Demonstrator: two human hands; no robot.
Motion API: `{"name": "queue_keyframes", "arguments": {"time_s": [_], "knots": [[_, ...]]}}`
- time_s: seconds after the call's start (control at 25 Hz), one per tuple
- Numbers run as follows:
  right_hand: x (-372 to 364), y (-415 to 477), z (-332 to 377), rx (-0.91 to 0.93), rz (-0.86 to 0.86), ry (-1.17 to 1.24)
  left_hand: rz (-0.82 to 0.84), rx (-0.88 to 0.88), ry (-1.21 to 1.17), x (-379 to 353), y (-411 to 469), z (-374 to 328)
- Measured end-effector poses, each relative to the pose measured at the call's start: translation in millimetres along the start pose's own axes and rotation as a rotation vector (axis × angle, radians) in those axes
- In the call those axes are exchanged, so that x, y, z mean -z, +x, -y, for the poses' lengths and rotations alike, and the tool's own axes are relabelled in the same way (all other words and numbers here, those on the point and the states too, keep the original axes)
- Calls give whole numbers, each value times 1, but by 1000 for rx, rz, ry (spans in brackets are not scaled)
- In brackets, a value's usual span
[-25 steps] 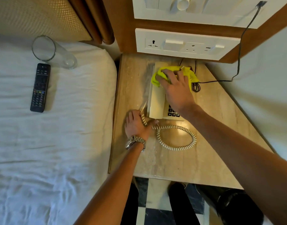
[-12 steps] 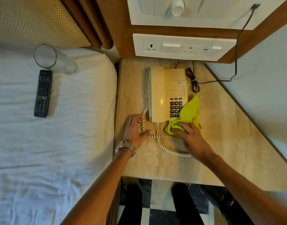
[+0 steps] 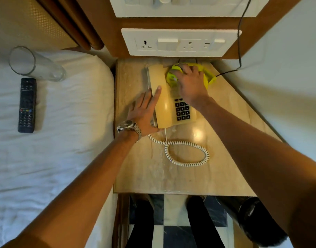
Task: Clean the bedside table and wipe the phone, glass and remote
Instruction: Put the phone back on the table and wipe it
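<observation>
A cream desk phone [image 3: 165,106] with a black keypad stands on the marble bedside table [image 3: 146,172]. My left hand [image 3: 144,111] lies flat against the handset's left side, fingers spread, holding nothing. My right hand [image 3: 191,85] presses a yellow-green cloth [image 3: 207,76] onto the far end of the phone. The coiled handset cord [image 3: 187,153] loops on the table in front. On the white bed to the left, a clear glass [image 3: 33,64] lies on its side, with a black remote [image 3: 27,105] just below it.
A white socket and switch panel [image 3: 178,42] is on the wooden wall behind the table, and a dark cable [image 3: 240,51] runs down from above to the table's back. A white wall bounds the right side. My legs and a dark bin [image 3: 252,221] are below the table's front edge.
My right hand carried the cloth from the phone's near right corner up to its far end. My left hand moved from the cord up to the handset's left side.
</observation>
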State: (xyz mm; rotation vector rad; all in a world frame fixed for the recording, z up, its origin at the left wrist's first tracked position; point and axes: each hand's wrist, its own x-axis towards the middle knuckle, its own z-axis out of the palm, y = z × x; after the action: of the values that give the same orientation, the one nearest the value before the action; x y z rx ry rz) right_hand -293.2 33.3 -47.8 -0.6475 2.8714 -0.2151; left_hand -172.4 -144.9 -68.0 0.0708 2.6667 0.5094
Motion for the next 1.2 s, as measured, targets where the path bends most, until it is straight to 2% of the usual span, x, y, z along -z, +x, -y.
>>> {"name": "queue_keyframes", "arguments": {"time_s": [0.16,0.28,0.36,0.44,0.52,0.6,0.64,0.72,0.8,0.84,1.0,1.12,1.2], "knots": [[-21,-79,-7,81,11,3,-30,-22,25,-5,-2,-2],[-41,-186,-17,193,229,43,-19,-37,20,-3,4,-1],[-45,-235,-25,153,294,75,5,-35,3,2,12,-4],[-45,-253,-27,12,241,166,26,-29,3,9,20,-9],[-41,-247,-17,-87,95,226,60,-44,-10,15,24,-10],[-37,-225,11,-24,-19,208,135,-79,-79,23,26,-5],[-37,-212,28,51,-24,185,173,-94,-108,29,26,-2],[-42,-187,57,177,91,94,210,-100,-103,40,27,1],[-50,-176,72,186,242,11,210,-90,-68,46,25,-1],[-54,-177,72,169,265,-15,193,-90,-49,45,24,-3],[-66,-242,47,275,194,-20,128,-62,-22,33,22,-5],[-73,-333,-1,316,212,-1,111,-74,-55,32,24,-2],[-69,-369,-26,273,265,-21,111,-66,-56,31,24,-3]]}}
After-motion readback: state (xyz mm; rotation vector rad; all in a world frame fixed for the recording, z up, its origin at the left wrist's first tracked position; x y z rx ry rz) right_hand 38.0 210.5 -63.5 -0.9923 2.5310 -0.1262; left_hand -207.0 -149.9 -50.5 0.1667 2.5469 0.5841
